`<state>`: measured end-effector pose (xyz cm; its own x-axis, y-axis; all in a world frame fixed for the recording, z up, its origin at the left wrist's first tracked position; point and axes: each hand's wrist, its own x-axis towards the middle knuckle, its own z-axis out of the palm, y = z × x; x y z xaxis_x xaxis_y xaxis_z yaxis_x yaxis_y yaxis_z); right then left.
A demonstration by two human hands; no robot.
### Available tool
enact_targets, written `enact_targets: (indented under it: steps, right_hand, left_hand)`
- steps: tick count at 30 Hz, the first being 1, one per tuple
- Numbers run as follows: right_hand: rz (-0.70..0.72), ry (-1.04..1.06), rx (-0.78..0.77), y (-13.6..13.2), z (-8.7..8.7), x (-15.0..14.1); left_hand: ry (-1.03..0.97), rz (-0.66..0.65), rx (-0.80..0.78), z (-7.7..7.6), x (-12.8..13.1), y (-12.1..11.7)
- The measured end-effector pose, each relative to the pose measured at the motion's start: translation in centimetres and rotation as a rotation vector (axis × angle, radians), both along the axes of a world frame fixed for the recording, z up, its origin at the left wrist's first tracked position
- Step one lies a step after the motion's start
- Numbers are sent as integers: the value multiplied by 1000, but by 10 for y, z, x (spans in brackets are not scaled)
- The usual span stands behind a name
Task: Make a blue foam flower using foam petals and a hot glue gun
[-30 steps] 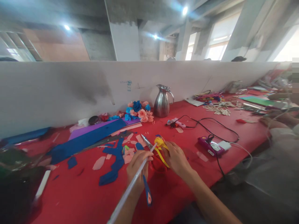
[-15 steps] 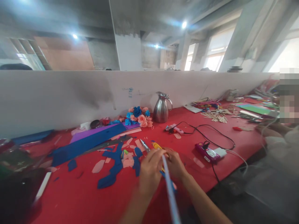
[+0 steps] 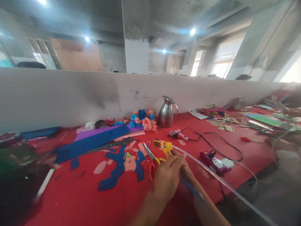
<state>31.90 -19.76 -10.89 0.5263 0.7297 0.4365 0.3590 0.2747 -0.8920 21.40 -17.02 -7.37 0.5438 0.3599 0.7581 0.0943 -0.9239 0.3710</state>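
Mostly singles here, with scatterings too jumbled to count exactly

One red surface (image 3: 75,194), one metal jug (image 3: 166,114), one pair of scissors (image 3: 150,151), one yellow piece (image 3: 167,147), one long pale strip (image 3: 211,173), one pink corded tool (image 3: 182,136), one purple power socket (image 3: 213,163) with one white adapter (image 3: 227,163), at least three blue flowers (image 3: 141,114), at least three pink flowers (image 3: 146,121), at least four ceiling lights (image 3: 192,31); the pale sticks (image 3: 223,125) and paper scraps (image 3: 100,167) overlap too much to number

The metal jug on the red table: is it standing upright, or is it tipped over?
Upright: the metal jug rests on its base on the red table, with its spout at the top.
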Motion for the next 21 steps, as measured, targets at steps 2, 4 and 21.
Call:
enact_targets:
  steps: [2, 4, 21]
  right_hand:
    - [158, 199, -39, 7, 3, 3]
    - [280, 439, -48, 11, 3, 5]
    - [342, 652, 9, 9, 11, -13]
  left_hand:
    - [-120, 3, -189, -6, -6, 6]
    - [-203, 128, -411, -13, -11, 15]
    - [-394, -44, -1173, -29, -4, 23]
